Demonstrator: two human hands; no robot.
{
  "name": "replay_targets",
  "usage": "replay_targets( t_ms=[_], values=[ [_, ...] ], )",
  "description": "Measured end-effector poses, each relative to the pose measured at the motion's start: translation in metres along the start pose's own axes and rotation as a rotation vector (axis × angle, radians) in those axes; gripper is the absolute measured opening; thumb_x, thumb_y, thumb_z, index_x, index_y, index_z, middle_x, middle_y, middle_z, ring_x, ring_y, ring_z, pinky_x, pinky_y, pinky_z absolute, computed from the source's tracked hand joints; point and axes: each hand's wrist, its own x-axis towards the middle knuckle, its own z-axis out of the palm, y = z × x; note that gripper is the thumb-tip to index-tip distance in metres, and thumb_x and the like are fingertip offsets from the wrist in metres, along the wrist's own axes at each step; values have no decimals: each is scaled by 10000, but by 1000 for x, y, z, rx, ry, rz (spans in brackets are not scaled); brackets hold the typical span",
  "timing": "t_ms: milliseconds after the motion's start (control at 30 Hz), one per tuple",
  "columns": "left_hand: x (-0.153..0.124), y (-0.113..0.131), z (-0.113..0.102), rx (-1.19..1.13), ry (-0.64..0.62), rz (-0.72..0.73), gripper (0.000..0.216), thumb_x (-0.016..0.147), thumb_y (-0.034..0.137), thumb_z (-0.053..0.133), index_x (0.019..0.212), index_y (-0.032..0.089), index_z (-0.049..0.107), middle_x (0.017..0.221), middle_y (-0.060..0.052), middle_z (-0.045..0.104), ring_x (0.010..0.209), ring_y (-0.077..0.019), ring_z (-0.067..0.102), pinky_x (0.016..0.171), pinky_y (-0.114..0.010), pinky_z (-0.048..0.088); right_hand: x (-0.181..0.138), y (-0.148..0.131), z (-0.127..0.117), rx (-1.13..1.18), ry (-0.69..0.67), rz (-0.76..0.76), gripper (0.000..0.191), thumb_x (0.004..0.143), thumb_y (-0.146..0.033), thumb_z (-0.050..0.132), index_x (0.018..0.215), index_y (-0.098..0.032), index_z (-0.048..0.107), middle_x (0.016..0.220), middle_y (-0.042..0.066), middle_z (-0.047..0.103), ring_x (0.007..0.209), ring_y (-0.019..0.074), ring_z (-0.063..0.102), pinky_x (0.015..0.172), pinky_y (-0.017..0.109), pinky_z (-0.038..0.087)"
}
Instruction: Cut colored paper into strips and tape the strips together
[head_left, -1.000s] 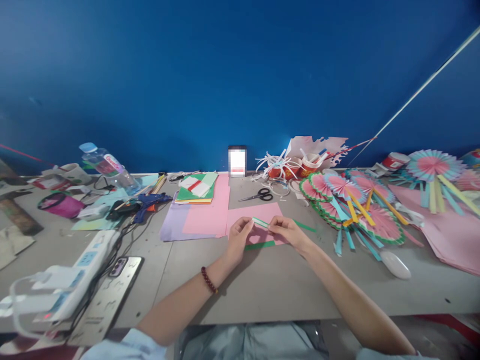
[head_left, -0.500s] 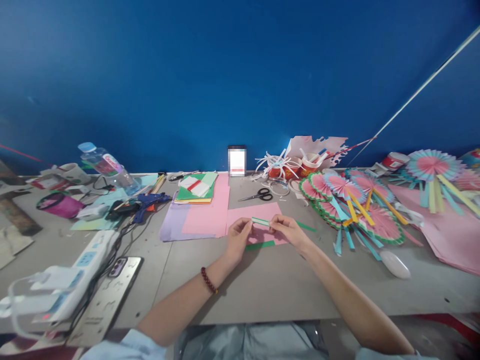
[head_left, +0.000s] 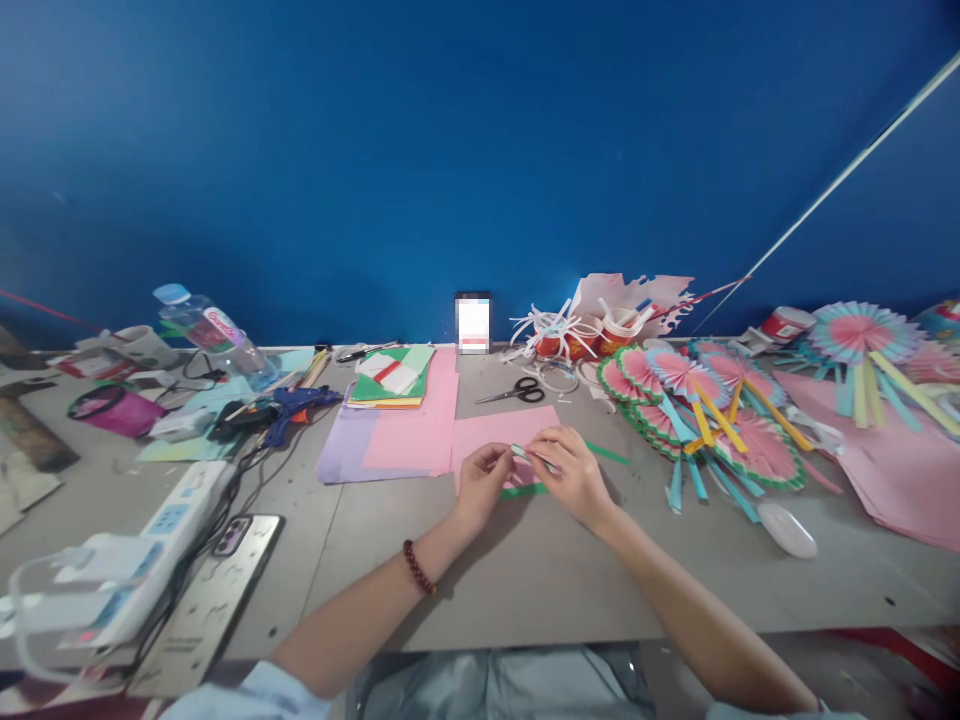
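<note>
My left hand (head_left: 480, 482) and my right hand (head_left: 571, 472) meet over a pink paper sheet (head_left: 495, 432) on the grey table (head_left: 525, 580). Both pinch a small folded paper strip (head_left: 523, 454), green and white, held just above the sheet. A loose green strip (head_left: 523, 490) lies on the table under my hands. Another green strip (head_left: 609, 454) sticks out to the right of my right hand. A dark bead bracelet (head_left: 417, 567) is on my left wrist.
Scissors (head_left: 517, 391) lie behind the pink sheet. Pink and purple sheets (head_left: 390, 440) and a paper stack (head_left: 391, 376) sit to the left. Several pleated paper fans (head_left: 705, 410) crowd the right. A glue gun (head_left: 289, 405), bottle (head_left: 214, 333), power strip (head_left: 150, 545) and phone (head_left: 240, 533) are at left.
My right hand has slid left toward my left hand, so the strip between them now shows much shorter. The hands sit slightly nearer to me.
</note>
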Motion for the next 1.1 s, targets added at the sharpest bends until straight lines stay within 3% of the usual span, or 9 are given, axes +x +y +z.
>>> replay_targets(
  t_ms=[467, 867, 1100],
  values=[
    [0, -3, -1, 70, 4, 21, 274, 659, 423, 726, 698, 156, 678, 638, -27, 616, 552, -113, 533, 538, -243, 439, -5, -5, 9, -17, -18, 80, 161, 880, -211, 545, 896, -240, 702, 861, 60, 706, 865, 214, 621, 807, 373, 479],
    [-3, 2, -2, 301, -10, 224, 89, 724, 265, 683, 686, 192, 717, 689, -40, 645, 671, -145, 546, 636, -255, 396, -4, -6, 9, -8, -6, 79, 146, 870, -198, 544, 833, -222, 683, 814, 52, 702, 820, 203, 624, 785, 358, 489],
    [-3, -1, -4, 431, -51, 309, 149, 790, 263, 598, 738, 180, 710, 694, -37, 650, 654, -141, 552, 612, -254, 406, -5, -4, 10, -20, 13, 69, 134, 866, -196, 535, 817, -209, 659, 793, 47, 694, 796, 197, 627, 753, 345, 500]
  ],
)
